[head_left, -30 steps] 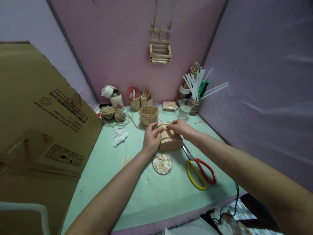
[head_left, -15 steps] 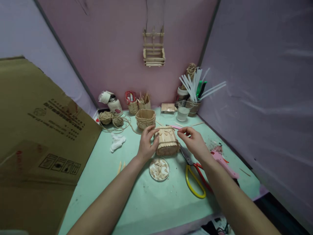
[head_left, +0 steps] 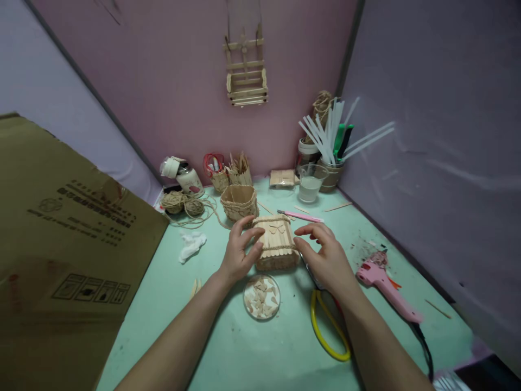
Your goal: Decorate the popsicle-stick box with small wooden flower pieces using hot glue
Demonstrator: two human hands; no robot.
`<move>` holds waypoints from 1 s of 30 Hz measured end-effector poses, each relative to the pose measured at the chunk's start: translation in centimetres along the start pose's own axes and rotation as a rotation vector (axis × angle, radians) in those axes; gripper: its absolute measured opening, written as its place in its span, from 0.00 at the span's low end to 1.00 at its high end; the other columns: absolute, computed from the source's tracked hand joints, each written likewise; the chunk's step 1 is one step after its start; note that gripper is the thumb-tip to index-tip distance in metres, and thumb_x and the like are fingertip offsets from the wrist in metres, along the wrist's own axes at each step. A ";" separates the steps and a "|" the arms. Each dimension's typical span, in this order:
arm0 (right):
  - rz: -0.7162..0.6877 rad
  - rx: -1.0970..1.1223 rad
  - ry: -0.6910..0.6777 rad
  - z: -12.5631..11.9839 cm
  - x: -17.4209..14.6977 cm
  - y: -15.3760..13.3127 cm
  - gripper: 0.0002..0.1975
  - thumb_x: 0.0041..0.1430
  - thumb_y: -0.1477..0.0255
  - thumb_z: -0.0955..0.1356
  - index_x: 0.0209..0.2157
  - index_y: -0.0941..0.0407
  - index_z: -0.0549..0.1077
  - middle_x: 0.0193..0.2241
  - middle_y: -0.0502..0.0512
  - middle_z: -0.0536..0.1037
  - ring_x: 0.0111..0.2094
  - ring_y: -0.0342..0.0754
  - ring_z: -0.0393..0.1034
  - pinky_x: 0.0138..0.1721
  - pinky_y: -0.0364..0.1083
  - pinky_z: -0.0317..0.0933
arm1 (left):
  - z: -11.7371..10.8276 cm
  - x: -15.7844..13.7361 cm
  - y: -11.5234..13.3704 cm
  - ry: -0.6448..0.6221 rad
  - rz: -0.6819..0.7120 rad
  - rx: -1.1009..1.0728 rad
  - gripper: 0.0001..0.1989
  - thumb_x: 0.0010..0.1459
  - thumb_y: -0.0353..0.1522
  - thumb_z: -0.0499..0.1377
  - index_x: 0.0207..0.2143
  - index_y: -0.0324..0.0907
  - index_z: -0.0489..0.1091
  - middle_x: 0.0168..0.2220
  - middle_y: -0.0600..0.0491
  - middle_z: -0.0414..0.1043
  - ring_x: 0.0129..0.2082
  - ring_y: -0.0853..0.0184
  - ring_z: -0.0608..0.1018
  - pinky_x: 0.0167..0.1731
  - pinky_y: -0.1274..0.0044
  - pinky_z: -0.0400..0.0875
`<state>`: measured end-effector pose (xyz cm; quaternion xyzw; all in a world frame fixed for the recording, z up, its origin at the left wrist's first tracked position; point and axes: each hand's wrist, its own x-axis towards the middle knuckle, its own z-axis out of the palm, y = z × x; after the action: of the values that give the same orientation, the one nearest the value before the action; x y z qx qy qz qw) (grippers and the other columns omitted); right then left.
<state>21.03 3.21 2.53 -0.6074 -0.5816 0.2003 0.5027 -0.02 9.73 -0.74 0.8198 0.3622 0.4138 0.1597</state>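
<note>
A small box made of wooden craft sticks [head_left: 279, 250] lies on the table with two twine bands and butterfly-shaped wood pieces on its upper face. At its left side is my left hand [head_left: 240, 250], fingers curved around the edge with thumb and fingertips against it. My right hand [head_left: 325, 252] hovers by the box's right edge, thumb and fingers apart, nothing visible between them. Below the box sits a round dish [head_left: 261, 316] of small wood chips. Scissors with yellow and red handles [head_left: 325, 336] lie partly hidden under my right hand and forearm.
A pink glue gun [head_left: 385, 290] lies at the right. Behind stand a woven-edged basket [head_left: 239, 202], a pink pen-like tool [head_left: 301, 216], a cup of liquid [head_left: 310, 187] and a pot of white sticks [head_left: 331, 176]. Twine balls [head_left: 173, 202], white tissue [head_left: 192, 245] and a cardboard box [head_left: 81, 260] are left.
My right hand has opened from a pinch beside the box. The left hand's fingers have spread on the box's left side. The camera view has shifted, showing more of the glue gun.
</note>
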 end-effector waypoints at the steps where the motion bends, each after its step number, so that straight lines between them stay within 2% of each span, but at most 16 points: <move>1: 0.002 0.003 -0.001 -0.1 0.0 0.0 0.06 0.56 0.66 0.66 0.33 0.53 0.73 0.37 0.55 0.74 0.41 0.53 0.65 0.43 0.52 0.58 | 0.0 0.0 0.0 -0.004 -0.003 -0.002 0.15 0.63 0.41 0.52 0.47 0.45 0.71 0.58 0.44 0.61 0.59 0.55 0.65 0.56 0.61 0.63; 11: -0.002 0.029 -0.029 -0.6 -0.6 0.4 0.06 0.59 0.66 0.66 0.35 0.52 0.72 0.39 0.55 0.74 0.43 0.53 0.66 0.44 0.51 0.58 | 0.0 0.1 0.0 -0.020 0.015 0.023 0.15 0.64 0.42 0.51 0.47 0.47 0.71 0.57 0.45 0.63 0.58 0.55 0.65 0.55 0.61 0.63; 17: 0.007 0.044 -0.022 -0.8 -0.7 0.3 0.05 0.59 0.66 0.65 0.35 0.51 0.72 0.39 0.55 0.74 0.43 0.54 0.66 0.43 0.51 0.58 | 0.0 0.1 0.0 0.013 0.034 -0.006 0.22 0.63 0.45 0.51 0.57 0.48 0.62 0.58 0.43 0.62 0.59 0.54 0.64 0.58 0.58 0.59; 25: 0.018 0.054 -0.036 -1.1 -0.8 0.5 0.05 0.60 0.66 0.66 0.35 0.51 0.72 0.39 0.54 0.73 0.44 0.53 0.66 0.42 0.50 0.58 | 0.0 0.2 -0.1 -0.020 0.049 0.073 0.17 0.64 0.44 0.49 0.48 0.48 0.69 0.56 0.45 0.63 0.58 0.55 0.63 0.56 0.59 0.61; 30: 0.025 0.055 -0.039 -1.3 -0.8 0.4 0.05 0.60 0.66 0.66 0.35 0.51 0.72 0.40 0.54 0.74 0.45 0.53 0.66 0.43 0.51 0.58 | 0.0 0.3 -0.1 0.007 0.050 0.053 0.17 0.63 0.44 0.50 0.49 0.48 0.68 0.57 0.45 0.62 0.58 0.55 0.63 0.56 0.59 0.60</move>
<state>22.13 2.03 2.41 -0.5966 -0.5780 0.2343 0.5051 0.03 10.04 -0.60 0.8311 0.3528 0.4108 0.1263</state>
